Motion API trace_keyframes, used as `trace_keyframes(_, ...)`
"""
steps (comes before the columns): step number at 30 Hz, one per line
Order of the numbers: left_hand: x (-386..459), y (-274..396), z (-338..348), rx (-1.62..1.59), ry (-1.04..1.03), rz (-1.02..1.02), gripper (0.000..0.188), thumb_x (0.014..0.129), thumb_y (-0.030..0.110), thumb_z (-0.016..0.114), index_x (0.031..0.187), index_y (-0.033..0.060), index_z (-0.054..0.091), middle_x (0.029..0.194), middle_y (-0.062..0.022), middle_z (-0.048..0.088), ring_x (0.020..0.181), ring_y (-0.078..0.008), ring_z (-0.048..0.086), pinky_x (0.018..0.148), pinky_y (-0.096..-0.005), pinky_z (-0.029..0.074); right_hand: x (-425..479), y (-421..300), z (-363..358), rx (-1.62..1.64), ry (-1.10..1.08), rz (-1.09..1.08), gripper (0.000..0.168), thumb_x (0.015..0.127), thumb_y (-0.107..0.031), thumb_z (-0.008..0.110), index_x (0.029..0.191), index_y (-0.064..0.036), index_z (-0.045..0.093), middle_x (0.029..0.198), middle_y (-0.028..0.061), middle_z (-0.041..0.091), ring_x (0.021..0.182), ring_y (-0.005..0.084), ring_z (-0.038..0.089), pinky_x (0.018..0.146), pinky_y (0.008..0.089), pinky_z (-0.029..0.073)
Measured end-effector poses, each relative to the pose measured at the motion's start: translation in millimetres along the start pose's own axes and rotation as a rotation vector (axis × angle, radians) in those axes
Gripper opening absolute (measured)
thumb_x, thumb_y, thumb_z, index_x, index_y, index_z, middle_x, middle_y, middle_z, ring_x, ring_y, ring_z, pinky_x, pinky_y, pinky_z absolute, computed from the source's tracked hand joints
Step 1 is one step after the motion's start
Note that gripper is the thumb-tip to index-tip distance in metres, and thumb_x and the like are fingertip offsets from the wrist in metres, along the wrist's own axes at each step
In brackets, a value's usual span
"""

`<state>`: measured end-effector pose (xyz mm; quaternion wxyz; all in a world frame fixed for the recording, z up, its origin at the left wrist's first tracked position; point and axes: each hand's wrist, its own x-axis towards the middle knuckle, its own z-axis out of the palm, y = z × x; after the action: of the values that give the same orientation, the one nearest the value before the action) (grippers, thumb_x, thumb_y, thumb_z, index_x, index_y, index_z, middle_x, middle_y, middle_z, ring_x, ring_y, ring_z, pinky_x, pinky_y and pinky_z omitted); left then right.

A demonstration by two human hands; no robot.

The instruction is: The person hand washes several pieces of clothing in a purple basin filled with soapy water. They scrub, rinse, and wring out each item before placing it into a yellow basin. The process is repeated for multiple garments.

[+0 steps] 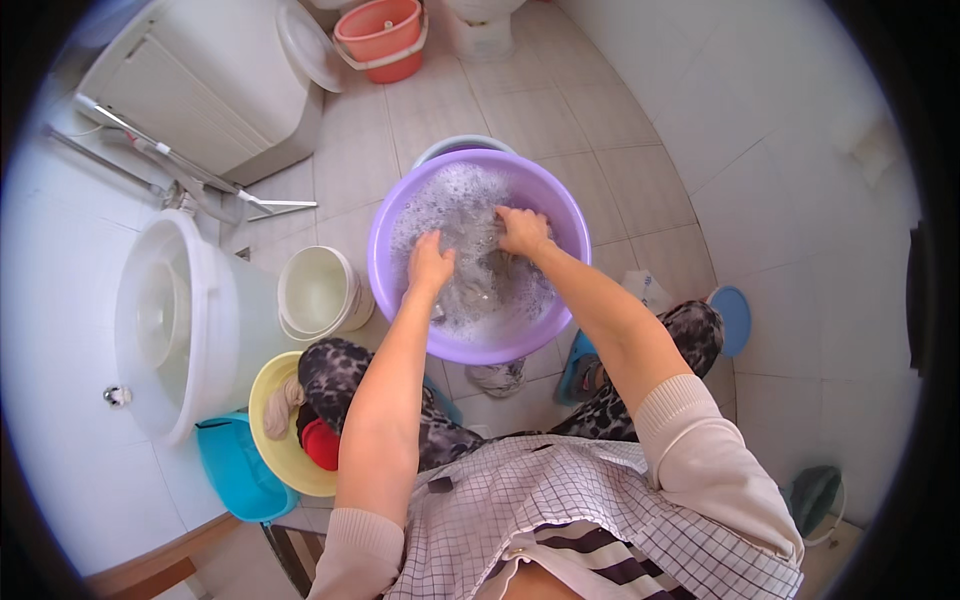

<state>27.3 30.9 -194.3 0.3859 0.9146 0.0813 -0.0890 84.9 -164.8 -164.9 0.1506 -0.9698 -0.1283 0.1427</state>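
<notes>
A purple plastic basin point(480, 352) in front of me holds foamy, greyish water point(469, 187). Wet fabric point(480, 281) shows dimly through the suds near the middle. On the left side of the basin, my left hand point(431, 264) rests at the foam's surface with its thumb apart from the fingers. My right hand point(525, 231) is at the right side, fingers bent down towards the water. Foam and water hide what lies under both hands, so I cannot tell whether either grips the fabric.
A crumpled grey cloth point(499, 377) lies on the tiles below the basin. To the left stand a white bucket point(319, 289), a large translucent tub point(240, 315), and a yellow basin point(281, 469) with clothes. A squeegee point(281, 208) leans by the washing machine point(195, 97); a red bucket point(382, 45) stands farther off.
</notes>
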Motion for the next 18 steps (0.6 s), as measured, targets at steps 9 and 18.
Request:
trace_keyframes(9,-41.1,7.7,-61.7,-0.044,0.253,0.168,0.113,0.059,0.035,0.080,0.138,-0.0053,0.011,0.142,-0.0259,0.017,0.133,-0.0342,0.018,0.107,-0.0364,0.023,-27.4,-101.8,-174.5,0.930,0.091,-0.208,0.040,0.059,-0.001,0.059,0.099,-0.008,0.057,0.076,0.0087,0.060,0.072,0.0197,0.057,0.057,0.0337,0.046)
trace_keyframes(18,-30.6,63.7,-60.6,-0.119,0.180,0.470,0.126,0.047,0.051,0.082,0.138,0.0022,0.011,0.144,-0.0199,0.006,0.134,-0.0316,0.006,0.109,-0.0373,0.014,-110.0,-196.2,-331.8,1.033,0.234,-0.578,0.022,0.063,0.001,0.053,0.082,-0.006,0.062,0.066,0.0056,0.056,0.060,0.0156,0.052,0.048,0.0304,0.039)
